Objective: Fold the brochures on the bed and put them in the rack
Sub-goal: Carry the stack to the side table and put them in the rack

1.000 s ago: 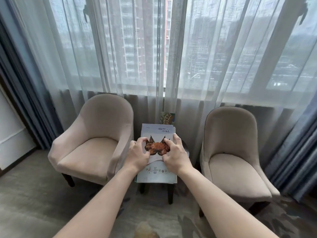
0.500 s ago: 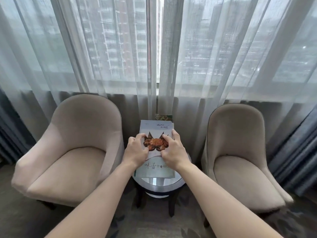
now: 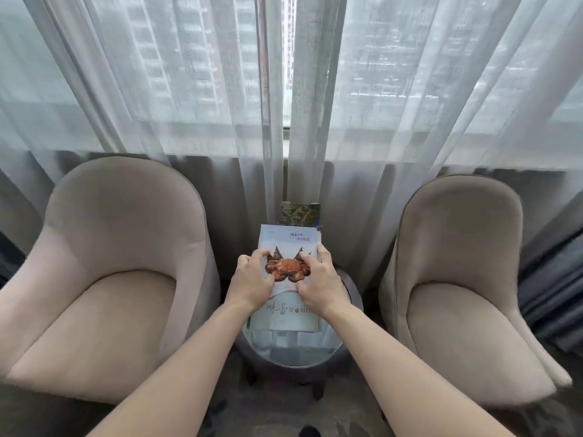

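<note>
- The brochure [image 3: 285, 272], pale with a red crab printed at its middle, was held in both hands over the round glass table [image 3: 299, 351] between the two chairs.
- The left hand [image 3: 252, 280] gripped the brochure's left edge; its fingers were curled, with the fingertips [image 3: 263, 254] pressed on the cover beside the crab.
- The right hand [image 3: 318, 279] gripped the right edge the same way, fingers curled and narrow, thumb near the crab's lower side.
- Whether the brochure's lower edge touched the glass could not be told; its reflection showed in the tabletop just below it.
- More sheets appeared to lie behind the front cover, their edges showing at the top right.
- Just behind the brochure's top edge, another leaflet [image 3: 299, 212] with a green and cream pattern stood upright against the curtain [image 3: 220, 89]; what held it was hidden.
- The left chair [image 3: 110, 263] and the right chair [image 3: 463, 279], both beige, flanked the table, near it but apart.
- The sheer curtain hung across the window behind everything, with tall buildings dimly visible through it.
</note>
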Demonstrator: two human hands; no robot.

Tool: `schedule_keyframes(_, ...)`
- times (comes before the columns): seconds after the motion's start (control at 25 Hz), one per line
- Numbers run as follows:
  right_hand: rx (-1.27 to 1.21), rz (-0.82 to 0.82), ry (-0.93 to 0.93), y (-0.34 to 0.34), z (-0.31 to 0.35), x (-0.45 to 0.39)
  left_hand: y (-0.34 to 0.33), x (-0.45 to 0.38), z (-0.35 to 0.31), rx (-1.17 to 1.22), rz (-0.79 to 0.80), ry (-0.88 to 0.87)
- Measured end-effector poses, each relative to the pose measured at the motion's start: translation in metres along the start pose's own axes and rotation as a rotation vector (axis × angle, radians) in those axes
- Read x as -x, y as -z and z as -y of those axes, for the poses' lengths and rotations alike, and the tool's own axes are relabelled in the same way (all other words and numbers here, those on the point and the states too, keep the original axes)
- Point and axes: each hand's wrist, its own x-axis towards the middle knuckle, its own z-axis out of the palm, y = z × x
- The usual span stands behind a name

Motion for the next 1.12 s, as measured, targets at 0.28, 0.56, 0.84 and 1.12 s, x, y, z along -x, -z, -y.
schedule_keyframes(0.28, -0.026, 0.065, -0.08, -0.048, -0.058, -0.1, -0.064, -0.095, 0.038, -0.033, 0.084, 0.121)
schedule_keyframes(0.56, -0.04, 0.136, -0.188, -0.124, -0.121, -0.126, -0.141, -0.131, 0.107, -0.037, 0.233, 0.191)
schedule_keyframes(0.84, -0.046, 0.173, -0.273, -0.211, -0.172, -0.119, -0.201, -0.127, 0.182, -0.042, 0.32, 0.223)
schedule_keyframes(1.12, 0.017, 0.259, -0.305, -0.255, -0.21, -0.102, -0.241, -0.108, 0.224, -0.047, 0.434, 0.295)
